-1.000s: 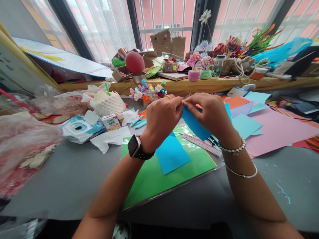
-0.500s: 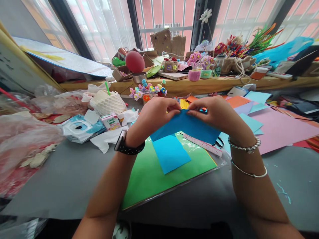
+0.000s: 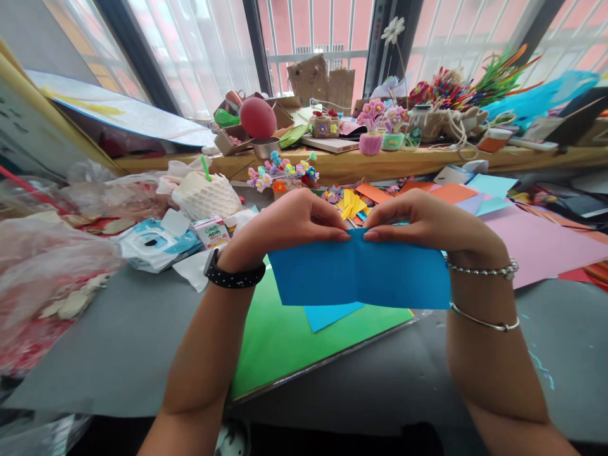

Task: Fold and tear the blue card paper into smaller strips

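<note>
so both hands are busy with one piece of blue paper point(image 3: 361, 275). the left hand point(image 3: 304, 218) has its top edge pinched between thumb and fingers, and the right hand point(image 3: 418, 218) does the same just beside it, fingertips near each other with a small gap between. the paper hangs from that grip over the green sheet point(image 3: 275, 354), wide side across, with a crease running down its middle. a second blue piece point(image 3: 327, 315) lies on the green sheet, mostly hidden behind the one being held, so can't tell its full shape. the green sheet itself is flat on the grey counter point(image 3: 133, 329). there's a dotted black band point(image 3: 232, 275) on the left wrist, plus a beaded bracelet point(image 3: 482, 271) and a thin bangle point(image 3: 484, 325) on the right arm. past the hands is a little heap of yellow strips point(image 3: 351, 204), with orange paper point(image 3: 453, 193) and a big pink sheet point(image 3: 546, 244) over to the right. left side has a wipes pack point(image 3: 152, 244) and a small box point(image 3: 211, 232) right next to it. up on the ledge point(image 3: 190, 166) behind sits a red ball point(image 3: 257, 118) among craft bits.
</note>
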`<state>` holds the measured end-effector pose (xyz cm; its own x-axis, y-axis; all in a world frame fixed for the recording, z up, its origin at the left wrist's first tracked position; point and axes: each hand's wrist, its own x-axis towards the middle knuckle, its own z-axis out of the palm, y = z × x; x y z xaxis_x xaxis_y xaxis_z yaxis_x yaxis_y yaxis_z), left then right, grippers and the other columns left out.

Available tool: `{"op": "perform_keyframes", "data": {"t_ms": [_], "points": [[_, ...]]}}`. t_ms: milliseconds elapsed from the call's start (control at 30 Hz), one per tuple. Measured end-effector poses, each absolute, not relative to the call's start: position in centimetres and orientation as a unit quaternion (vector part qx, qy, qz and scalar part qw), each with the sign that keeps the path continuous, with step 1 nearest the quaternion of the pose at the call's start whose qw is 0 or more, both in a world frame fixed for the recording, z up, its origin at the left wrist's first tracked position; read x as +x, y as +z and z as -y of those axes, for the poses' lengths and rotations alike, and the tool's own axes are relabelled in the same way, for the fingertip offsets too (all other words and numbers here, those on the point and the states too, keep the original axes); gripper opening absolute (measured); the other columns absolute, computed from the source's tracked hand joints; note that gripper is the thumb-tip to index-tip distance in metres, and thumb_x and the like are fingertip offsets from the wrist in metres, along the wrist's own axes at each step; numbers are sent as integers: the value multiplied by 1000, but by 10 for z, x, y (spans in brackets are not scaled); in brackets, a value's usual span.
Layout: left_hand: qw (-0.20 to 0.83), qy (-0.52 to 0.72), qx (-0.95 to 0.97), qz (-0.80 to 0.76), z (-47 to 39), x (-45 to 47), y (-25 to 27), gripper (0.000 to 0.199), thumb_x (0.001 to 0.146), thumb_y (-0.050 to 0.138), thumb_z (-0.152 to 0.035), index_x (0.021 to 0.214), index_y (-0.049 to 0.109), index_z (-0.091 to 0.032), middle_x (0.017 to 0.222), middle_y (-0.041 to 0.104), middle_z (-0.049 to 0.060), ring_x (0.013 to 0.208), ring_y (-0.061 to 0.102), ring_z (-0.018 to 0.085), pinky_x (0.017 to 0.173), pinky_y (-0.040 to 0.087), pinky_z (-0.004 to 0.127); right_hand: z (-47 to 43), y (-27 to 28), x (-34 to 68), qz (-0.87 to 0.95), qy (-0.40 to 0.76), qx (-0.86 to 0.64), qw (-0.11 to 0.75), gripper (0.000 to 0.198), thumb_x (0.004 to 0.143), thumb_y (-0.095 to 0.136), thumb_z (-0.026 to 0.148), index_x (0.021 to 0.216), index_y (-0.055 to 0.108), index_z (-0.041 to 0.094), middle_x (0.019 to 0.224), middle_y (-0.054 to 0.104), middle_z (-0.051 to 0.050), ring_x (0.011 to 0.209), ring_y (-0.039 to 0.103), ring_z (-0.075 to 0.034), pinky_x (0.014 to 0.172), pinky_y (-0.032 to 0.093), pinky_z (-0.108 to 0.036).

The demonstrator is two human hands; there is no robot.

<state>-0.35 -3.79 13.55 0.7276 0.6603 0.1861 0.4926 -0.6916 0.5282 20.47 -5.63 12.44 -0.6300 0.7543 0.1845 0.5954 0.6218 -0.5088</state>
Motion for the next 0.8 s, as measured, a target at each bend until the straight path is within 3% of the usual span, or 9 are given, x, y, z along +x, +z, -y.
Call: {"op": "perform_keyframes", "data": {"t_ms": [533, 633, 800], "points": [[248, 198, 894, -316, 42, -4, 137, 21, 68, 56, -34, 71, 67, -17, 65, 64, -1, 63, 56, 12, 56, 39, 19, 55, 124, 206, 869, 235, -387, 199, 27, 72, 51, 43, 78, 64, 21, 71, 62, -1, 66, 53, -14, 54, 38, -25], [239, 153, 907, -312, 39, -6, 135, 24, 67, 56, -38, 74, 66, -17, 67, 62, -2, 62, 53, 10, 55, 37, 18, 55, 124, 205, 877, 222, -378, 195, 28, 73, 51, 44, 79, 64, 21, 73, 62, -1, 68, 53, -15, 56, 38, -25], [215, 36, 931, -294, 32, -7, 132, 29, 71, 51, -40, 62, 59, -14, 54, 51, -4, 51, 43, 7, 48, 29, 18, 54, 123, 207, 883, 202, -392, 164, 33, 72, 50, 49, 80, 61, 20, 74, 61, -1, 69, 52, -15, 56, 36, -25]]}}
